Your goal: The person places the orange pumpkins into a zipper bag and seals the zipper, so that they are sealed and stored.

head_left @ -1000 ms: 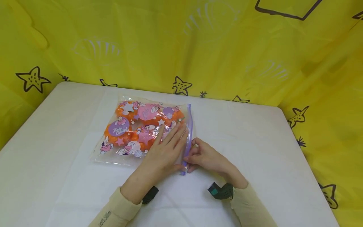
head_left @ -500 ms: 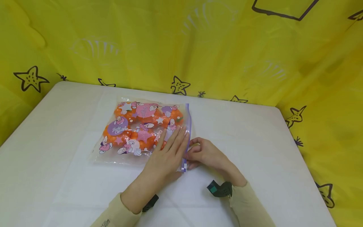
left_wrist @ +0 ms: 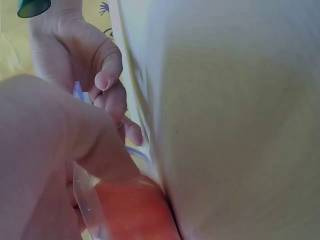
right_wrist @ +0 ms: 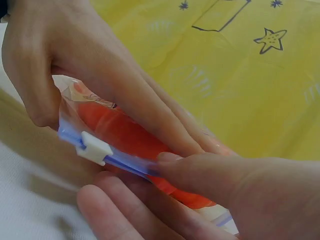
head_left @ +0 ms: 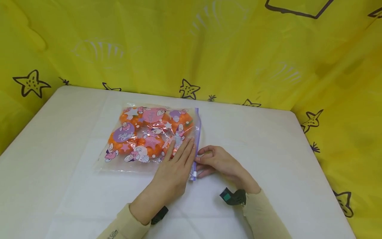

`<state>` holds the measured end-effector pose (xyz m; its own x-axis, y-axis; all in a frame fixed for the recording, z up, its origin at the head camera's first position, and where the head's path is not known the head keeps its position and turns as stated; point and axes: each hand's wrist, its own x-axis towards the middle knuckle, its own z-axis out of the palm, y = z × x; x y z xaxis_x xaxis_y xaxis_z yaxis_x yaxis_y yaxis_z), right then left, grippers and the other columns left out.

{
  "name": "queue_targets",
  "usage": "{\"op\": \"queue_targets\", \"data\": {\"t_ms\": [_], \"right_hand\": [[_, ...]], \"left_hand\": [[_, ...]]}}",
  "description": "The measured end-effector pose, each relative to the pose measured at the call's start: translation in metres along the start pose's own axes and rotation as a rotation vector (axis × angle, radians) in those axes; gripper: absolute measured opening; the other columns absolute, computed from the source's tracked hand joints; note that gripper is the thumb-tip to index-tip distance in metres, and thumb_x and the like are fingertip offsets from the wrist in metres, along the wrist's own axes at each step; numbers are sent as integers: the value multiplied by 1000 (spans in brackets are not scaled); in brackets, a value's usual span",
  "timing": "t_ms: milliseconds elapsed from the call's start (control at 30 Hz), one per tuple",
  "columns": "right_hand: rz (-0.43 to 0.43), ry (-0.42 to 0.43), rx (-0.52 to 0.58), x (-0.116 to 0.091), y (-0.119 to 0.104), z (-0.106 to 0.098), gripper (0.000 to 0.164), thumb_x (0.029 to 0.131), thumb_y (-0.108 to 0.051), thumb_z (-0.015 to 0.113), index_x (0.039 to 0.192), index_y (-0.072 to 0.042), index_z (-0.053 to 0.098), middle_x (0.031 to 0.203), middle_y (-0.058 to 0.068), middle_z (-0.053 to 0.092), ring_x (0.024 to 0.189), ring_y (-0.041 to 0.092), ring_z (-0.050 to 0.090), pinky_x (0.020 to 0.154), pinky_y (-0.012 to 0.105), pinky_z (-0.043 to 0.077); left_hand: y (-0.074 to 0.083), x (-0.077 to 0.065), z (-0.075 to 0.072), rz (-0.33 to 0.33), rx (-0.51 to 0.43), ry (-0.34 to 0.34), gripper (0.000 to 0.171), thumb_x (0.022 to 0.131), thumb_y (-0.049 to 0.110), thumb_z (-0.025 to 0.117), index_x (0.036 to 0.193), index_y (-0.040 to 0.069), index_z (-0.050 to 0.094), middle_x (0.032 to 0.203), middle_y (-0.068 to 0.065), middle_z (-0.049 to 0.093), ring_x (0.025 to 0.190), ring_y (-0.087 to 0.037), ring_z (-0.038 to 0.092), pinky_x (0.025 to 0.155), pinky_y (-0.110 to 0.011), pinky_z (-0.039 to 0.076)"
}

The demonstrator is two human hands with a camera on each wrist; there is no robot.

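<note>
A clear zip bag point(head_left: 123, 134) printed with pink and purple cartoon shells lies flat on the table, filled with several round orange things whose kind I cannot tell. Along its right edge runs a purple zip strip point(head_left: 197, 124); a white slider point(right_wrist: 93, 148) sits near the strip's near end. My left hand point(head_left: 173, 174) rests on the bag's lower right part, fingers straight and pointing away. From the right, my right hand point(head_left: 221, 162) pinches the purple strip, thumb above and fingers beneath, just beyond the slider. In the left wrist view, orange contents point(left_wrist: 132, 207) show below the left hand.
The table has a white cover point(head_left: 244, 142) with creases. Behind it and at both sides hangs a yellow cloth point(head_left: 161, 49) with drawn starfish and shells. A dark wrist camera mount point(head_left: 235, 197) hangs under the right wrist.
My left hand has slid slightly towards me on the bag, and its thumb has drawn back from the strip's near end. My right hand stays at the strip, its lower fingers a little more spread.
</note>
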<state>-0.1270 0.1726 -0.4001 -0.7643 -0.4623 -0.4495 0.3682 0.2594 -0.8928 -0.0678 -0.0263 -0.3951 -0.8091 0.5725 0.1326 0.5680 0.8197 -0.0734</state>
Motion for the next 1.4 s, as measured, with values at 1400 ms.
{"op": "queue_targets", "data": {"t_ms": [1400], "right_hand": [[-135, -510, 42, -5, 1, 10, 46, 103, -16, 52, 92, 29, 50, 66, 1, 70, 55, 9, 67, 53, 23, 58]], "left_hand": [[-4, 0, 2, -31, 33, 60, 73, 95, 33, 61, 153, 0, 32, 165, -13, 21, 155, -27, 13, 125, -55, 13]]}}
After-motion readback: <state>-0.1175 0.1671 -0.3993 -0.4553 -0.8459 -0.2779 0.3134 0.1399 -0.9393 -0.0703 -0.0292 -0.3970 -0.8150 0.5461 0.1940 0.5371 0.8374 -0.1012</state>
